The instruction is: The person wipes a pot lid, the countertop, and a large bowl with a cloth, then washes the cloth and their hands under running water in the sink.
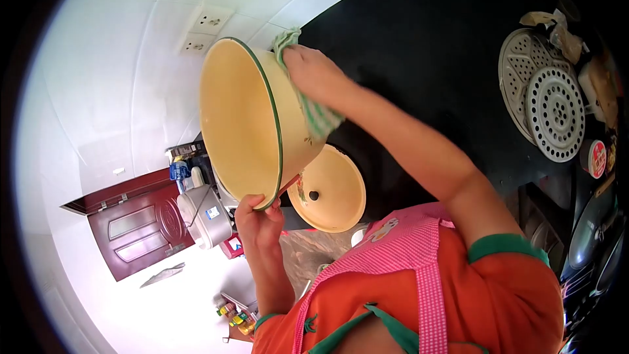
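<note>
A deep cream enamel pot [239, 118] with a green rim is held tilted, its mouth turned to the left side of the view. My left hand [260, 219] grips its lower rim, thumb inside and fingers outside. My right hand [313, 73] presses a green-and-white striped cloth [321, 119] against the pot's outer wall. The fingers of my right hand are closed on the cloth and partly hidden. Just beyond the pot lies a cream enamel lid [337, 187] with a black knob, on the black countertop [406, 46].
Two perforated steamer racks [555, 115] overlap on the counter's right side, near a red-and-white tub [593, 158] and crumpled bags [565, 39]. A rice cooker [204, 215] stands at the lower left. Wall sockets [204, 29] sit above the pot, and a dark red door [137, 226] is beyond.
</note>
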Tool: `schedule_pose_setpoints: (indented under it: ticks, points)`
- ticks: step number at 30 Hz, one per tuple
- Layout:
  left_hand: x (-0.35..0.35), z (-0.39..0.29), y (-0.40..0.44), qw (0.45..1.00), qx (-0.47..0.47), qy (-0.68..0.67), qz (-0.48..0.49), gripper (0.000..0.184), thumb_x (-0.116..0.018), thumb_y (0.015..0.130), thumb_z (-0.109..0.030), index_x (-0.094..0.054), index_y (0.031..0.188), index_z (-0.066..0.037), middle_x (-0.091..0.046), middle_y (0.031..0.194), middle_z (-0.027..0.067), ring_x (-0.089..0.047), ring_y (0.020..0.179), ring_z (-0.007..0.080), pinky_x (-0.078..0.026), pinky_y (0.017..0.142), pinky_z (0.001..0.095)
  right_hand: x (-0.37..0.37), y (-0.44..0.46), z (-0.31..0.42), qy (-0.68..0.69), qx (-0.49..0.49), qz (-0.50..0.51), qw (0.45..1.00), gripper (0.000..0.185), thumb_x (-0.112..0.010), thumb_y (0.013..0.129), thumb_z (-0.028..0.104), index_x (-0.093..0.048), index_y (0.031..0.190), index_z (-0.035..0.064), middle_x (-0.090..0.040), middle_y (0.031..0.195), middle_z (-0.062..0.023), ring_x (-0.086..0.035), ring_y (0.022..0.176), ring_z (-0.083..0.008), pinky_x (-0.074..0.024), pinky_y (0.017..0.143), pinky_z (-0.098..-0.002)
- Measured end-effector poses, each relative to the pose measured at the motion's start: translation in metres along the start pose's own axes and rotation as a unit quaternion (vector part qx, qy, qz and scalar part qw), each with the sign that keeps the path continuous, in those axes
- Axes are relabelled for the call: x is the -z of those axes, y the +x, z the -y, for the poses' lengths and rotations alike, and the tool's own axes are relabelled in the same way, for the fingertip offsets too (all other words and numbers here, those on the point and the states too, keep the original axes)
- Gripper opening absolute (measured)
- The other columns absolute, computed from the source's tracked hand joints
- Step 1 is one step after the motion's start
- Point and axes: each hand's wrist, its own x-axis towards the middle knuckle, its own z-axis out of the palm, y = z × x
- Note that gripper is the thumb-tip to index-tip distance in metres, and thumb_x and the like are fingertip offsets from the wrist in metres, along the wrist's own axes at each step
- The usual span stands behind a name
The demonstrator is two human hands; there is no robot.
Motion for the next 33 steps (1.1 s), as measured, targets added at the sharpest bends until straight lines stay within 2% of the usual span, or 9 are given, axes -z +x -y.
schedule_pose_setpoints:
  ticks: [5, 10, 16, 20, 21, 27, 30, 31, 33]
  points:
    - [-0.028, 0.006, -0.005, 0.999, -0.049, 0.018, 0.011, 0.037, -0.039, 0.073, 0.007, -0.045, 0.108, 0.016, -0.057, 0.089, 0.0295, -0.055, 0.095, 0.0455, -0.058, 0.052, 0.0242, -0.004, 0.006, -0.005, -0.036, -0.128, -0.011, 0.991, 0.04, -0.028, 0.089, 0.023, -0.055, 0.102, -0.0026, -0.052, 0.112, -0.0275, -0.048, 0.106, -0.0427, -0.0389, 0.09, -0.0456]
    - [-0.027, 0.006, 0.005, 0.997, -0.058, -0.006, 0.043, 0.04, -0.039, 0.072, 0.007, -0.041, 0.11, 0.018, -0.055, 0.09, 0.0301, -0.054, 0.097, 0.0462, -0.059, 0.054, 0.0235, -0.058, -0.083, -0.011, 0.03, 0.1, -0.234, 0.967, 0.044, -0.035, 0.089, 0.018, -0.034, 0.125, -0.0065, -0.028, 0.13, -0.0352, -0.025, 0.118, -0.0526, -0.021, 0.101, -0.0524]
    - [-0.033, 0.003, 0.007, 0.993, -0.09, 0.054, 0.048, 0.045, -0.041, 0.071, 0.006, -0.038, 0.116, 0.015, -0.053, 0.098, 0.0331, -0.059, 0.086, 0.04, -0.059, 0.057, 0.0259, -0.079, -0.132, -0.001, -0.051, 0.192, -0.193, 0.961, 0.034, -0.038, 0.087, 0.008, -0.036, 0.117, -0.0063, -0.036, 0.116, -0.0328, -0.031, 0.104, -0.0539, -0.0212, 0.091, -0.0611]
    - [-0.026, -0.008, 0.0, 0.994, -0.034, 0.036, 0.096, 0.051, -0.04, 0.071, 0.006, -0.034, 0.121, 0.013, -0.046, 0.112, 0.0385, -0.061, 0.08, 0.0338, -0.059, 0.057, 0.0278, -0.073, -0.095, -0.017, 0.257, 0.078, -0.244, 0.932, 0.025, -0.038, 0.091, 0.013, -0.043, 0.11, -0.0035, -0.04, 0.109, -0.0307, -0.039, 0.101, -0.0442, -0.0308, 0.091, -0.0475]
    - [-0.025, -0.011, -0.003, 0.994, -0.02, 0.033, 0.099, 0.052, -0.04, 0.071, 0.006, -0.034, 0.121, 0.012, -0.044, 0.114, 0.039, -0.062, 0.078, 0.0334, -0.059, 0.057, 0.028, -0.068, -0.081, -0.028, 0.257, 0.037, -0.186, 0.948, 0.045, -0.032, 0.096, 0.021, -0.026, 0.132, -0.005, -0.043, 0.12, -0.0155, -0.042, 0.11, -0.0217, -0.0311, 0.098, -0.0297]
    - [-0.011, -0.023, -0.019, 0.995, -0.044, 0.072, 0.047, 0.053, -0.042, 0.07, 0.005, -0.037, 0.123, 0.008, -0.048, 0.112, 0.0357, -0.062, 0.068, 0.031, -0.058, 0.053, 0.03, -0.013, -0.001, -0.038, 0.28, -0.099, 0.045, 0.954, 0.037, -0.033, 0.095, 0.027, -0.051, 0.114, 0.0005, -0.054, 0.106, -0.008, -0.05, 0.097, -0.0145, -0.0392, 0.088, -0.0284]
    - [-0.004, -0.025, -0.019, 0.999, 0.01, 0.02, 0.045, 0.052, -0.043, 0.071, 0.004, -0.038, 0.122, 0.008, -0.053, 0.103, 0.0332, -0.06, 0.062, 0.0275, -0.056, 0.048, 0.028, -0.018, -0.021, -0.009, 0.284, -0.08, -0.062, 0.953, 0.037, -0.033, 0.094, 0.028, -0.054, 0.106, -0.0003, -0.054, 0.105, -0.0096, -0.05, 0.097, -0.0156, -0.0383, 0.089, -0.0288]
    - [-0.005, -0.022, -0.018, 1.0, 0.007, 0.013, 0.014, 0.045, -0.044, 0.071, 0.003, -0.042, 0.116, 0.008, -0.054, 0.101, 0.0333, -0.058, 0.059, 0.0258, -0.054, 0.047, 0.0252, -0.026, -0.026, -0.015, 0.208, 0.004, -0.129, 0.97, 0.044, -0.038, 0.091, 0.031, -0.051, 0.114, -0.0044, -0.05, 0.12, -0.0237, -0.043, 0.117, -0.0377, -0.0316, 0.1, -0.0353]
    - [-0.021, -0.011, -0.016, 1.0, 0.017, -0.008, 0.012, 0.041, -0.044, 0.071, 0.002, -0.045, 0.112, 0.007, -0.056, 0.097, 0.0305, -0.058, 0.058, 0.026, -0.054, 0.046, 0.0248, -0.024, -0.049, -0.005, 0.062, 0.113, -0.154, 0.98, 0.043, -0.041, 0.089, 0.027, -0.049, 0.116, -0.0051, -0.046, 0.124, -0.0239, -0.035, 0.122, -0.0425, -0.0281, 0.102, -0.0413]
